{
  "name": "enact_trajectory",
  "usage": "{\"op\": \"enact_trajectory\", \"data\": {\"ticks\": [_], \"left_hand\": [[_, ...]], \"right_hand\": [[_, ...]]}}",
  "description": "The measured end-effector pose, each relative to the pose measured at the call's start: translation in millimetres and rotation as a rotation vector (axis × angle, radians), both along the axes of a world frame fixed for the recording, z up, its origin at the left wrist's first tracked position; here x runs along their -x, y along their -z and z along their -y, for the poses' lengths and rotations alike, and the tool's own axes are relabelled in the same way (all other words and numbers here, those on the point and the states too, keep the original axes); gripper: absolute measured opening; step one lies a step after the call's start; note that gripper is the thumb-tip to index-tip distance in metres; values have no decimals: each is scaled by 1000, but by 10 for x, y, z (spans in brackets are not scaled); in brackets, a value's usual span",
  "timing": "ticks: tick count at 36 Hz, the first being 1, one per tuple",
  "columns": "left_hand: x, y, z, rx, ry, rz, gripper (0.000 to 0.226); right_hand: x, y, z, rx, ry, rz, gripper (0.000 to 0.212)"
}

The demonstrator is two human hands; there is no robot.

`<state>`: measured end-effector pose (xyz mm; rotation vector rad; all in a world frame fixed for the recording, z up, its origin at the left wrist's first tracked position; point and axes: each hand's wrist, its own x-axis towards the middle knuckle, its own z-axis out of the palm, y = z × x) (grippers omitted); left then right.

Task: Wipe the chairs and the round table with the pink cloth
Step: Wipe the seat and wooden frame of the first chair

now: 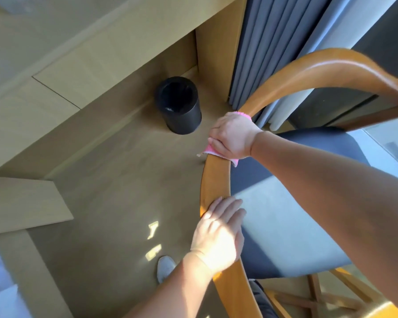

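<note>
A wooden chair with a curved orange-brown back rail (215,180) and a dark blue seat (285,226) fills the right half of the view. My right hand (233,136) grips the pink cloth (210,149) wrapped over the rail, with pink edges showing above and below the fingers. Lower on the same rail, my left hand (218,235) rests flat with straight fingers. The round table is out of sight.
A black cylindrical bin (179,104) stands on the tan floor beside a wooden desk panel (216,37). Grey curtains (274,42) hang behind the chair. My grey shoe (164,268) is near the chair's left side. A wooden board (21,203) juts in at left.
</note>
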<state>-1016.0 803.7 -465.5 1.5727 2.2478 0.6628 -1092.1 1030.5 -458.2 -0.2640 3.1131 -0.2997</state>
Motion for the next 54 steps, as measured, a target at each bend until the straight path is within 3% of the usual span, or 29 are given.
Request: {"op": "enact_trajectory", "data": {"ticks": [7, 11, 22, 29, 35, 46, 54], "left_hand": [[262, -98, -333, 162, -212, -96, 62], [383, -32, -496, 272, -210, -173, 68], [792, 69, -1211, 322, -385, -176, 66], [943, 38, -1508, 327, -496, -186, 50], [997, 30, -1610, 336, -501, -223, 44], [1345, -91, -2626, 72, -201, -179, 59], [1305, -61, -2637, 53, -222, -226, 53]], "right_hand": [[46, 23, -232, -60, 72, -48, 53], [62, 14, -400, -133, 90, -52, 57], [64, -70, -946, -308, 185, -136, 51], [-1, -193, -1414, -356, 303, -205, 46], [-132, -252, -1826, -271, 491, -242, 50], [-176, -209, -1936, -206, 478, -295, 49], [-374, -201, -2179, -72, 696, -344, 43]]}}
